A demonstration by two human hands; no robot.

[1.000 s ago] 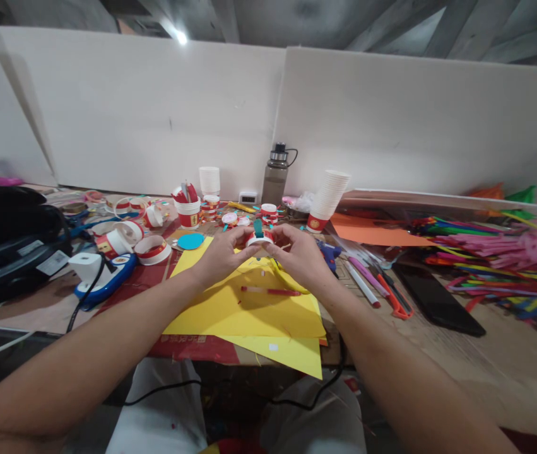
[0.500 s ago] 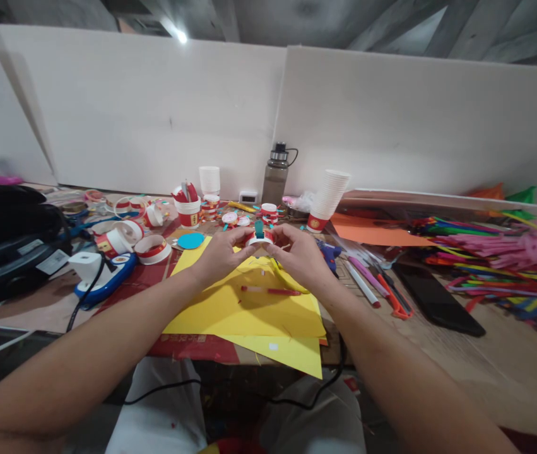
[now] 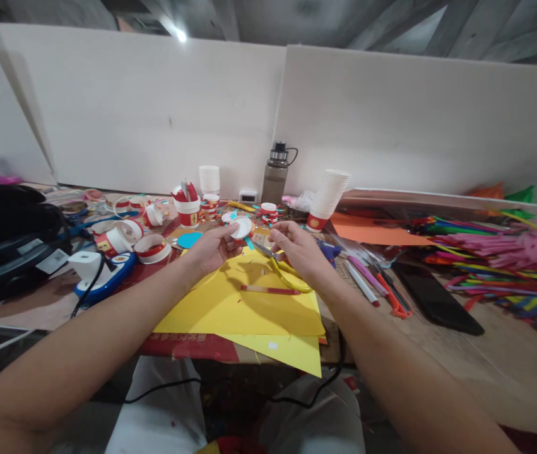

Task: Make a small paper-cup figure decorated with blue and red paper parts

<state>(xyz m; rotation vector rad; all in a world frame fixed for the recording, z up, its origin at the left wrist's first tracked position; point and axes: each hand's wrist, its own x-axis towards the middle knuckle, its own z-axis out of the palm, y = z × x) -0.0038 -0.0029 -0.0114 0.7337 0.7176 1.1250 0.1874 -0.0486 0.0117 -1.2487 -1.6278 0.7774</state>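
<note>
My left hand [image 3: 214, 249] pinches a cut-down paper cup [image 3: 241, 227] between thumb and fingers, its white round base facing up. A blue-green strip [image 3: 248, 243] sticks out from the cup's lower edge, towards my right hand. My right hand [image 3: 301, 252] is apart from the cup, fingers loosely curled with nothing visible in them. Just below it, yellow-handled scissors [image 3: 281, 272] lie on the yellow paper [image 3: 211, 312], blades pointing to the upper left. A red-tipped pen [image 3: 268, 289] lies across the paper nearer to me.
Cut cup rings [image 3: 153, 250] and a power strip [image 3: 121, 274] lie on the left. At the back stand a water bottle [image 3: 276, 175] and a paper cup stack [image 3: 329, 200]. Markers [image 3: 360, 284], a phone [image 3: 436, 297] and pipe cleaners [image 3: 500, 246] lie on the right.
The cup, earlier between both hands, is now in my left hand alone, tilted and shifted left. My right hand has let go and moved slightly right. The scissors show more fully.
</note>
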